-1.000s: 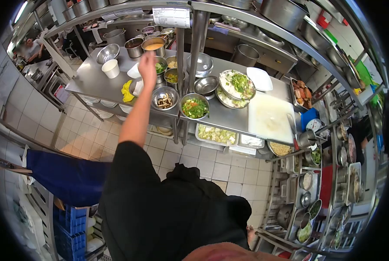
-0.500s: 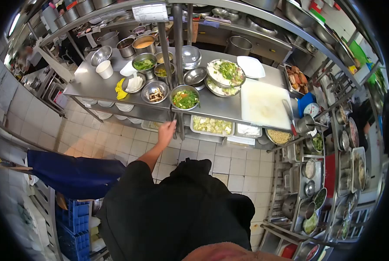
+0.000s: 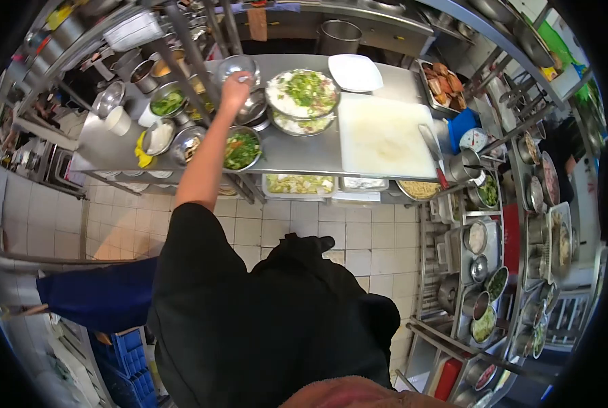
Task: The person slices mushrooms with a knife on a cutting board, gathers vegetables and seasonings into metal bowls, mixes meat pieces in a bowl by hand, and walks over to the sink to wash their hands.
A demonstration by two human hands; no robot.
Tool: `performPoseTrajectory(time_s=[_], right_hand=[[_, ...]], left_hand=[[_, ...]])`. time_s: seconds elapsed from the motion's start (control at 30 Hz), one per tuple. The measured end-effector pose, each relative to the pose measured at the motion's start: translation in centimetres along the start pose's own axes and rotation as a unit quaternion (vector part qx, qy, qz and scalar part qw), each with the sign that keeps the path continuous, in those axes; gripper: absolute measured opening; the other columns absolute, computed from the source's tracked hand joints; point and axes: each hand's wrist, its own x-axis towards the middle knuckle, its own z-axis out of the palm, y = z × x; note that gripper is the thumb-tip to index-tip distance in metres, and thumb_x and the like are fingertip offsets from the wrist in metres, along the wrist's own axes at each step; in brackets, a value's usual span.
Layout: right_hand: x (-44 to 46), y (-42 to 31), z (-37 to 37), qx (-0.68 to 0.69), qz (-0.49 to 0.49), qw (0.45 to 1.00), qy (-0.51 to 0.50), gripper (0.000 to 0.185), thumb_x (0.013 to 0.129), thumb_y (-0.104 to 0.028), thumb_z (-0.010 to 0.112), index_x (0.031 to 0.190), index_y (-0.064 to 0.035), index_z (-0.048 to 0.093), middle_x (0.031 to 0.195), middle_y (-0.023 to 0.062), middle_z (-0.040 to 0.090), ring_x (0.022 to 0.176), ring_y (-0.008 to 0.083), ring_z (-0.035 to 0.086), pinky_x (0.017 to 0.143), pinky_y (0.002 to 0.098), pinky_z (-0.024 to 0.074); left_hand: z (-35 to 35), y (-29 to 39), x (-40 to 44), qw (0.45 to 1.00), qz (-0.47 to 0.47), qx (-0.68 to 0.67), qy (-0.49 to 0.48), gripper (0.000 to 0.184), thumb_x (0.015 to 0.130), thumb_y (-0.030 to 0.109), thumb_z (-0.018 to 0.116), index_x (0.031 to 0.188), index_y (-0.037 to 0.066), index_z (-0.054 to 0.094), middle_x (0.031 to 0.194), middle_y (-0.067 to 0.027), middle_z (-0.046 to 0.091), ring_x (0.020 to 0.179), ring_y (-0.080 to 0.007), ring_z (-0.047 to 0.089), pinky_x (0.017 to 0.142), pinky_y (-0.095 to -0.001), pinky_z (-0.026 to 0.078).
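My left hand [image 3: 237,88] is stretched out over the steel counter, at the near rim of a stack of shiny metal bowls [image 3: 236,66]. Its fingers look closed on the top bowl's edge, though they are partly hidden. Just right of the hand sits a smaller dark metal bowl [image 3: 253,107]. Under my forearm, a bowl of chopped greens [image 3: 241,151] stands at the counter's front edge. Farther right, a large bowl of white and green salad [image 3: 304,92] rests on another filled bowl. My right hand is out of view.
A white cutting board [image 3: 385,136] with a knife [image 3: 430,143] lies on the right. Behind it are a white plate [image 3: 355,73] and a tray of browned meat [image 3: 443,85]. Metal posts [image 3: 185,64] rise beside my forearm. A shelf rack [image 3: 481,272] stands at right.
My left hand has moved from below the counter's front edge up and forward to the stacked metal bowls. The view has shifted right, and I stand nearer the counter.
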Motion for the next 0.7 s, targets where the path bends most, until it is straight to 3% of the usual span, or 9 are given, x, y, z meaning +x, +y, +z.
performPoseTrajectory(time_s=[0.07, 0.2, 0.27, 0.37, 0.43, 0.47, 0.5, 0.6, 0.7], right_hand=[[-0.3, -0.2, -1.8, 0.001, 0.013, 1.0, 0.023, 0.02, 0.092, -0.026, 0.047, 0.09, -0.0073, 0.055, 0.08, 0.0087, 0.057, 0.07, 0.0231, 0.058, 0.062, 0.0403, 0.0503], [-1.5, -0.8, -5.8, 0.004, 0.009, 0.999, 0.048, 0.02, 0.092, -0.025, 0.047, 0.089, -0.0073, 0.055, 0.079, 0.009, 0.057, 0.069, 0.0231, 0.058, 0.061, 0.0403, 0.0506], [-1.7, -0.8, -7.5, -0.023, -0.036, 0.999, 0.029, 0.019, 0.092, -0.025, 0.047, 0.088, -0.0073, 0.055, 0.079, 0.0091, 0.057, 0.069, 0.023, 0.058, 0.06, 0.0404, 0.0507], [-2.8, -4.3, -4.1, -0.055, -0.093, 0.984, 0.143, 0.015, 0.086, -0.017, 0.054, 0.088, -0.0041, 0.062, 0.067, 0.0068, 0.054, 0.065, 0.023, 0.058, 0.059, 0.0355, 0.0507], [-4.5, -8.0, -2.7, -0.22, -0.179, 0.949, 0.139, 0.022, 0.087, -0.019, 0.056, 0.104, -0.0062, 0.064, 0.089, 0.0098, 0.065, 0.08, 0.0271, 0.064, 0.061, 0.0394, 0.0521], [-4.9, -10.4, -1.0, -0.173, -0.143, 0.962, 0.156, 0.024, 0.088, -0.019, 0.055, 0.107, -0.0068, 0.063, 0.094, 0.0095, 0.066, 0.084, 0.0273, 0.065, 0.064, 0.0401, 0.0528], [-5.5, -12.7, 0.7, -0.123, -0.11, 0.97, 0.176, 0.025, 0.089, -0.02, 0.053, 0.11, -0.0074, 0.062, 0.099, 0.0091, 0.067, 0.087, 0.0275, 0.066, 0.066, 0.0409, 0.0534], [-6.1, -18.9, 3.1, -0.135, -0.12, 0.969, 0.17, 0.03, 0.09, -0.019, 0.052, 0.116, -0.0052, 0.057, 0.11, 0.0118, 0.065, 0.09, 0.0309, 0.066, 0.072, 0.0434, 0.0544], [-7.0, -25.1, 4.8, -0.151, -0.199, 0.95, 0.187, 0.028, 0.089, -0.021, 0.055, 0.112, -0.0053, 0.06, 0.105, 0.0096, 0.067, 0.088, 0.0291, 0.067, 0.073, 0.0459, 0.0546]], left_hand=[[2.9, -4.5, 4.7, 0.986, 0.132, 0.098, 0.03, 0.024, 0.08, 0.016, 0.061, 0.098, 0.002, 0.068, 0.098, -0.0244, 0.066, 0.09, -0.0337, 0.065, 0.083, -0.0412, 0.049], [5.2, -9.9, 10.4, 0.947, 0.018, 0.312, -0.079, 0.039, 0.078, 0.02, 0.059, 0.107, -0.005, 0.062, 0.116, -0.0294, 0.058, 0.112, -0.0428, 0.055, 0.092, -0.047, 0.046], [5.8, -11.8, 12.0, 0.907, -0.071, 0.387, -0.149, 0.054, 0.076, 0.037, 0.066, 0.108, -0.005, 0.061, 0.111, -0.0275, 0.062, 0.107, -0.0414, 0.059, 0.088, -0.0478, 0.048], [6.5, -23.1, 17.6, 0.924, -0.005, 0.298, -0.239, 0.046, 0.084, 0.041, 0.061, 0.096, -0.003, 0.066, 0.089, -0.0211, 0.066, 0.078, -0.028, 0.065, 0.069, -0.0469, 0.05], [6.1, -25.8, 20.8, 0.806, 0.196, 0.525, -0.193, 0.038, 0.084, 0.036, 0.061, 0.095, 0.0, 0.066, 0.094, -0.0188, 0.064, 0.084, -0.031, 0.063, 0.072, -0.0455, 0.049], [5.8, -25.8, 21.4, 0.722, 0.281, 0.618, -0.133, 0.034, 0.084, 0.033, 0.061, 0.095, 0.001, 0.065, 0.097, -0.0176, 0.063, 0.087, -0.0324, 0.062, 0.074, -0.0449, 0.049], [4.4, -25.5, 20.8, 0.717, 0.367, 0.581, -0.119, 0.03, 0.086, 0.024, 0.059, 0.103, 0.0, 0.062, 0.101, -0.014, 0.062, 0.093, -0.0271, 0.06, 0.082, -0.0406, 0.046], [12.5, -24.0, 11.3, 0.853, 0.267, 0.436, -0.109, 0.029, 0.086, 0.023, 0.059, 0.102, 0.0, 0.061, 0.1, -0.0126, 0.061, 0.092, -0.0256, 0.059, 0.081, -0.0394, 0.046], [23.9, -15.6, -0.6, 0.921, 0.201, 0.294, -0.154, 0.027, 0.086, 0.022, 0.059, 0.101, 0.0, 0.061, 0.099, -0.0112, 0.061, 0.091, -0.0241, 0.058, 0.081, -0.0382, 0.046]])
